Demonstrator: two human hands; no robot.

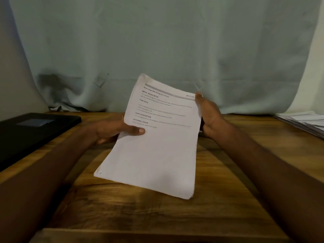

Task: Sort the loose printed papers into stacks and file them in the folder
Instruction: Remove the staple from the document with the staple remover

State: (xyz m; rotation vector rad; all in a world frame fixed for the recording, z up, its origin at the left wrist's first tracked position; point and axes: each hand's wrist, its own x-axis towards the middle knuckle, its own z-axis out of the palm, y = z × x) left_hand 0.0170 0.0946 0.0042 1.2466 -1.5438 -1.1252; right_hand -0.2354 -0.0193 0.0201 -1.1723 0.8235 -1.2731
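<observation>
A stack of printed white papers is held tilted above the wooden table, text side up, its lower edge close to the tabletop. My left hand grips the stack's left edge, thumb on top of the page. My right hand lies flat against the stack's right edge, fingers straight and pointing up. A black folder lies shut on the table at the left. More loose papers are piled at the table's right edge.
A pale green curtain hangs right behind the table's far edge. The table's front edge runs near the bottom of the view. Bare wood shows under and in front of the held stack.
</observation>
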